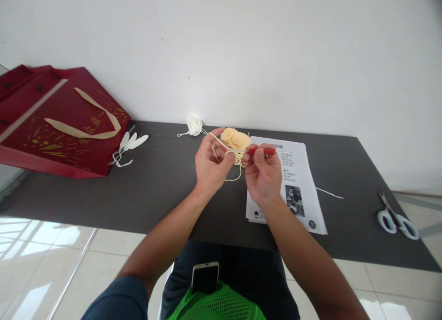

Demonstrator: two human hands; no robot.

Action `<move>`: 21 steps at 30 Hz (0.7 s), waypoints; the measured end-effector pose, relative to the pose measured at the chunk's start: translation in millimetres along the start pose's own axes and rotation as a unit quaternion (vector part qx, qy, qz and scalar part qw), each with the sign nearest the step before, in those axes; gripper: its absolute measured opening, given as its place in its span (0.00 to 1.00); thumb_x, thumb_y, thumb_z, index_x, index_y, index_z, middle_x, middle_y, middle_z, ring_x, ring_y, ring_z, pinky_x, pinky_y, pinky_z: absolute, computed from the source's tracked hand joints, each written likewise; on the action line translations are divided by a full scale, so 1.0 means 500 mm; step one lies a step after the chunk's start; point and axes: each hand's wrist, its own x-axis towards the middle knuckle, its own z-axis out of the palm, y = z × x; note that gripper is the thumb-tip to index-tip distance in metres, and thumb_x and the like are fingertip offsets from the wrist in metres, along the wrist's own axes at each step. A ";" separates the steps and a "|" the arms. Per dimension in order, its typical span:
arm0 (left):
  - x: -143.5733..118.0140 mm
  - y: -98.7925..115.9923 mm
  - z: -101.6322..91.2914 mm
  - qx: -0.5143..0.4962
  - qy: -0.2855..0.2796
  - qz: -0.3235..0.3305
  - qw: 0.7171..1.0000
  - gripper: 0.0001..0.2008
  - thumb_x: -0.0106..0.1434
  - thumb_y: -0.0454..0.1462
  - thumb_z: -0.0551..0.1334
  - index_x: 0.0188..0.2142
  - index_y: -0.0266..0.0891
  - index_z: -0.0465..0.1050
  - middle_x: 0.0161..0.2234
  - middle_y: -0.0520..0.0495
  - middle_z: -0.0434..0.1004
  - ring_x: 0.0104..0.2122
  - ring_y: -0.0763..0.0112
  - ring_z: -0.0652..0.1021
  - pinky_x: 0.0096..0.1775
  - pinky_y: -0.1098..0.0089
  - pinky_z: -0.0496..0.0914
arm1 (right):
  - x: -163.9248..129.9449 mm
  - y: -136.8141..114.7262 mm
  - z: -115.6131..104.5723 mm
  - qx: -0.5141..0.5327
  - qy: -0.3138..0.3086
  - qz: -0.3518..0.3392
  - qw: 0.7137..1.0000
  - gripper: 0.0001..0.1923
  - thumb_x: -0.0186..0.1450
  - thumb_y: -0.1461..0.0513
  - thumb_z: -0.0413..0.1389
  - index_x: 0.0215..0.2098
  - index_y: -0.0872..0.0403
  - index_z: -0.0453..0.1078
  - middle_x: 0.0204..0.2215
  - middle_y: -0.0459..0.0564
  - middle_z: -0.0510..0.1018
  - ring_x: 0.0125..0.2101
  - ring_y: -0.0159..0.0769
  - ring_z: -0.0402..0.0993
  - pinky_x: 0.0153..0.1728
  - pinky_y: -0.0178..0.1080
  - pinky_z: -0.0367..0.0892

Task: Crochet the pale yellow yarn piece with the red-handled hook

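Note:
My left hand (211, 165) is raised over the dark table (162, 191), with a cream yarn strand (218, 142) looped over its fingers and pinched. My right hand (261, 172) grips a red-handled crochet hook (261, 150), its metal tip pointing left toward the left hand's fingertips. A yellow crocheted piece (236, 138) lies just behind both hands, with loose yarn hanging below it. A small white yarn bundle (194, 125) sits farther back on the table.
A printed instruction sheet (297, 182) lies under my right hand. A dark red gift bag (58, 122) lies at the left, with white feather-like pieces (129, 142) beside it. Scissors (395, 216) rest at the right edge. A phone (205, 276) is on my lap.

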 end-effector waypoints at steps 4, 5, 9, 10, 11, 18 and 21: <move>-0.001 0.003 0.001 -0.008 -0.006 -0.002 1.000 0.26 0.58 0.36 0.71 0.56 0.46 0.69 0.34 0.53 0.72 0.23 0.81 0.70 0.26 0.75 0.66 | -0.001 0.004 0.003 0.025 0.022 0.037 0.999 0.10 0.63 0.57 0.67 0.35 0.49 0.71 0.34 0.39 0.81 0.31 0.24 0.80 0.33 0.28 0.79; -0.001 0.004 0.001 -0.006 -0.007 -0.003 1.000 0.26 0.58 0.36 0.71 0.56 0.46 0.69 0.34 0.53 0.72 0.23 0.81 0.69 0.26 0.75 0.66 | -0.001 0.005 0.003 0.027 0.028 0.040 0.998 0.11 0.63 0.57 0.68 0.35 0.49 0.71 0.34 0.39 0.82 0.31 0.25 0.81 0.35 0.28 0.80; -0.002 0.004 -0.001 0.002 -0.012 -0.006 1.000 0.27 0.58 0.39 0.72 0.56 0.47 0.69 0.34 0.52 0.73 0.23 0.81 0.68 0.25 0.75 0.65 | 0.000 0.007 0.001 0.030 0.033 0.039 0.998 0.12 0.62 0.56 0.68 0.36 0.49 0.71 0.34 0.39 0.83 0.33 0.25 0.83 0.39 0.29 0.82; -0.001 0.003 -0.002 0.003 -0.011 -0.005 1.000 0.27 0.58 0.39 0.72 0.56 0.46 0.70 0.34 0.52 0.73 0.23 0.81 0.68 0.26 0.75 0.66 | 0.000 0.008 0.000 0.030 0.033 0.039 0.998 0.12 0.62 0.56 0.68 0.36 0.49 0.71 0.34 0.39 0.83 0.33 0.25 0.84 0.39 0.29 0.82; -0.001 0.002 -0.004 0.001 -0.010 -0.003 1.000 0.27 0.57 0.39 0.72 0.56 0.46 0.70 0.34 0.52 0.73 0.24 0.80 0.69 0.26 0.75 0.66 | 0.000 0.008 0.000 0.030 0.033 0.041 0.998 0.12 0.62 0.56 0.68 0.36 0.49 0.71 0.34 0.39 0.83 0.33 0.25 0.84 0.39 0.29 0.82; 0.006 -0.016 -0.011 -0.019 0.002 0.015 1.000 0.26 0.56 0.33 0.71 0.54 0.45 0.73 0.31 0.55 0.73 0.24 0.81 0.70 0.26 0.77 0.67 | 0.000 0.004 0.002 0.032 0.025 0.033 0.999 0.10 0.64 0.58 0.67 0.36 0.49 0.71 0.34 0.39 0.83 0.33 0.26 0.83 0.36 0.29 0.82; 0.007 -0.017 -0.010 -0.021 0.015 0.022 0.999 0.25 0.56 0.32 0.70 0.53 0.44 0.73 0.31 0.56 0.73 0.23 0.82 0.70 0.26 0.78 0.66 | 0.000 -0.001 0.006 0.037 0.006 0.001 0.999 0.08 0.65 0.60 0.67 0.36 0.49 0.71 0.34 0.39 0.82 0.31 0.26 0.82 0.34 0.29 0.81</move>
